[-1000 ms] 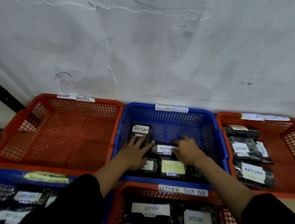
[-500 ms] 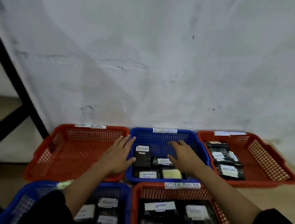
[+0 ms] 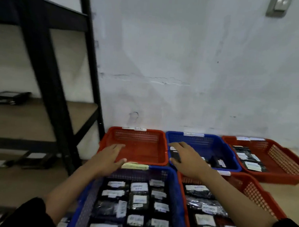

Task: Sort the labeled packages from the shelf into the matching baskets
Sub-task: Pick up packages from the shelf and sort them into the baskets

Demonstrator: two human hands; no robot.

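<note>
— Packages fill the near blue basket and the near red basket, a few lie in the far blue basket and the far right red basket, and at least one dark one waits on the shelf at left. Which step is this?

— My guess: between drops, about to go to the shelf for another. Neither hand holds anything.

— How are the hands set?

— Left hand is flat, palm down, fingers straight and together, over the near rim of the empty far red basket; I cannot tell whether it touches it. Right hand is spread loosely, fingers slightly bent, above the left side of the far blue basket, over a dark package there; contact is unclear through the blur.

— How to do the next pick well?

— Read the label before lifting; the basket tags at the back rims are too blurred here to trust from this view. Take one package at a time, gripped by its edges, since the glossy wrapping probably slips. Lay it label up so it stays readable.
</note>
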